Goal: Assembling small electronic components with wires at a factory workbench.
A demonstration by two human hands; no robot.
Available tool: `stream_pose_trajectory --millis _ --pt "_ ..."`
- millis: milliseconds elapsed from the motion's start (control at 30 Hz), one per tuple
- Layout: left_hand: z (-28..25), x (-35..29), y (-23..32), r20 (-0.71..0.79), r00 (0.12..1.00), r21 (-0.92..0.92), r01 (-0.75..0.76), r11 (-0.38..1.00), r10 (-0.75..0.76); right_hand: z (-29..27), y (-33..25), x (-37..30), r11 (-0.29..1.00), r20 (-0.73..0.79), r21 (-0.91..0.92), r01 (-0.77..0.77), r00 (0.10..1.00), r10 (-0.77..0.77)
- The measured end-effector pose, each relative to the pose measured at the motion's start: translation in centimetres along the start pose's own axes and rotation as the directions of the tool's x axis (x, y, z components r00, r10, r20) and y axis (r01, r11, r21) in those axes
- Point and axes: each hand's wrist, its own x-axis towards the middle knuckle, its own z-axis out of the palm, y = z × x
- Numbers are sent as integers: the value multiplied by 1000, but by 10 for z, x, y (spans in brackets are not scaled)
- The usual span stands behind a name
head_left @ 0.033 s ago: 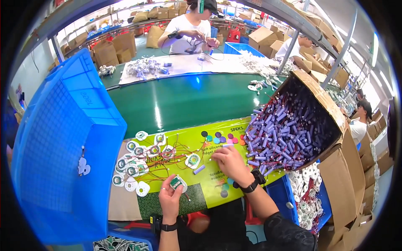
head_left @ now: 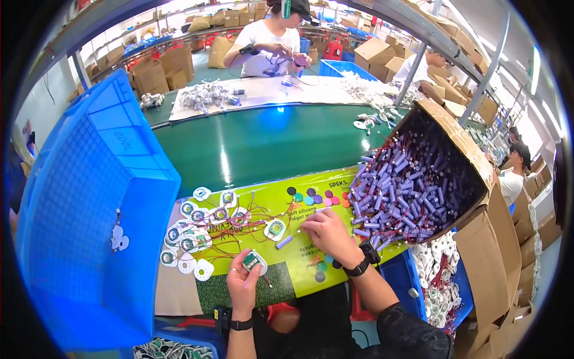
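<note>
My left hand point(head_left: 243, 286) grips a white round housing with a green circuit board point(head_left: 253, 262) between thumb and fingers, board side up. A short dark wire hangs from it. My right hand point(head_left: 329, 234) is closed in a pinch over the green-yellow mat, and what its fingertips hold is too small to make out. Just beyond its knuckles shows a purple battery cell point(head_left: 323, 209), partly hidden by the hand. Between my hands lie another purple cell point(head_left: 284, 242) and a white housing with a green board point(head_left: 275, 230).
Several wired white housings point(head_left: 190, 230) lie at left beside a tall blue crate point(head_left: 113, 179). At right, a tipped cardboard box point(head_left: 472, 155) spills purple cells point(head_left: 400, 191) above a blue bin point(head_left: 399, 281). A green conveyor belt point(head_left: 257, 140) runs beyond; a co-worker point(head_left: 269, 45) works opposite.
My right hand has shifted very slightly left and nearer to me. My left hand stays in place with the housing. The co-worker's hands opposite have moved a little.
</note>
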Motion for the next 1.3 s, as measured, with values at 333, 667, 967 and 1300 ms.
stream_pose_trajectory --millis 333,667,967,1300 --pt "5 2 -5 -8 998 50 -55 997 56 28 -22 5 986 48 151 65 996 -73" --pt "1 -3 -4 -32 997 58 -64 996 66 1 -25 -13 797 65 579 -171 984 164" --pt "10 0 6 -4 1000 -23 17 1000 -17 18 -76 -14 556 336 721 -413 911 240" --pt "9 1 5 50 995 -9 -87 996 87 20 -83 -8 707 235 627 -327 945 229"
